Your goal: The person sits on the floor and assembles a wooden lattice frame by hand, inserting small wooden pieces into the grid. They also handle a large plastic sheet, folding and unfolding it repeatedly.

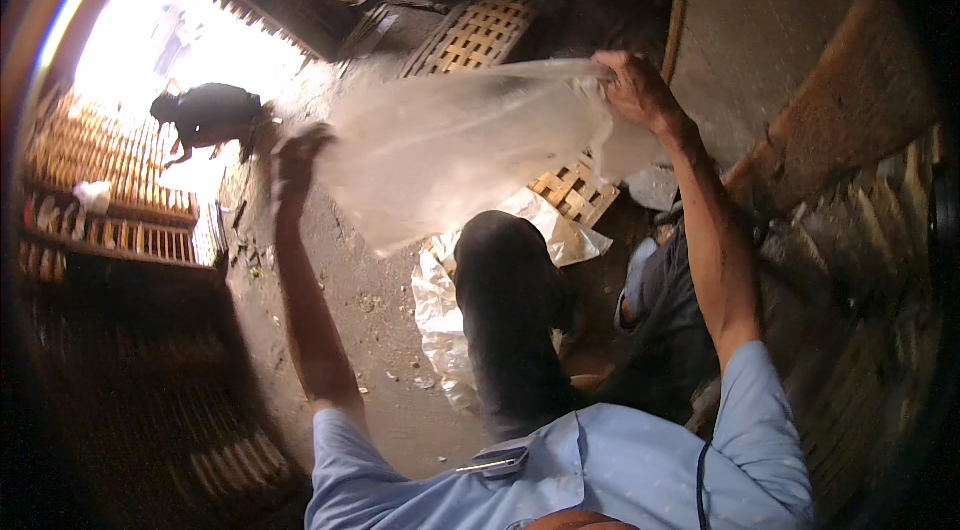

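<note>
A thin, cloudy clear plastic sheet [450,135] is stretched in the air in front of me, above my bent knee; whether it is a bag I cannot tell. My left hand [300,155], smeared by motion, is closed at its left end. At the upper right corner my right hand [637,90] pinches the gathered edge. Below the sheet, a crumpled whitish sheet [440,320] lies on the floor around my knee. Part of a woven bamboo piece [575,192] shows between the two.
Another woven bamboo panel [485,30] lies farther off. A dark animal-like shape [215,115] stands by the bright doorway at the far left. Slatted bamboo [110,155] lines the left side. A brown board [830,100] leans at the right.
</note>
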Motion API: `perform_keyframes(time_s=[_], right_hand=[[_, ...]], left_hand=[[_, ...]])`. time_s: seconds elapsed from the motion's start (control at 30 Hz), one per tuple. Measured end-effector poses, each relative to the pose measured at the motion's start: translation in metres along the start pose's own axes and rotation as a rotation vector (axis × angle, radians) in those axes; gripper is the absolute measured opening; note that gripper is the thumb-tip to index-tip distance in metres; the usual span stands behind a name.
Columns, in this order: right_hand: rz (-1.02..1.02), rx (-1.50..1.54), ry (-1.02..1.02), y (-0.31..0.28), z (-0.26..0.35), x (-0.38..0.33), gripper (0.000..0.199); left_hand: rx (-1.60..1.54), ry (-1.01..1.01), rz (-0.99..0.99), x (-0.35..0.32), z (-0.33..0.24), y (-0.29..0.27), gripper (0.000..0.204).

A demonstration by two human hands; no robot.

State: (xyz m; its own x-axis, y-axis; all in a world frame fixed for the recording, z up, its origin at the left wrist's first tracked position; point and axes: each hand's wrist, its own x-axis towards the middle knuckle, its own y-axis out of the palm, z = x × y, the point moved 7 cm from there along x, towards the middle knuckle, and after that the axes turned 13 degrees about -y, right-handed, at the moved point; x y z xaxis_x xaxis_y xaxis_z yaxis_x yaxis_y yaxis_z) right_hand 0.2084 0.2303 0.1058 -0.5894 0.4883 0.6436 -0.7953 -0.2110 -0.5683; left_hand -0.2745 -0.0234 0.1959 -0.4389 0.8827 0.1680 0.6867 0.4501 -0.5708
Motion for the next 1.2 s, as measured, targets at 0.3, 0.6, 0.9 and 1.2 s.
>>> perform_keyframes(time_s=[0.3, 0.6, 0.9, 1.2], right_hand=[[-0.241, -0.569, -0.524, -0.025, -0.006, 0.085, 0.033], [0.537, -0.61, -0.051, 0.015, 0.056, 0.03, 0.029], [0.793, -0.11, 0.053, 0.087, 0.008, -0.041, 0.02], [-0.015, -0.35, -0.64, -0.109, 0.101, 0.2, 0.036]], left_hand=[[0.269, 0.09, -0.675, 0.03, 0.049, -0.001, 0.024], [0.483, -0.134, -0.29, -0.063, 0.069, 0.059, 0.029], [-0.311, -0.703, 0.416, -0.166, 0.208, 0.146, 0.022], [0.193, 0.454, -0.802, -0.026, 0.025, -0.037, 0.019]])
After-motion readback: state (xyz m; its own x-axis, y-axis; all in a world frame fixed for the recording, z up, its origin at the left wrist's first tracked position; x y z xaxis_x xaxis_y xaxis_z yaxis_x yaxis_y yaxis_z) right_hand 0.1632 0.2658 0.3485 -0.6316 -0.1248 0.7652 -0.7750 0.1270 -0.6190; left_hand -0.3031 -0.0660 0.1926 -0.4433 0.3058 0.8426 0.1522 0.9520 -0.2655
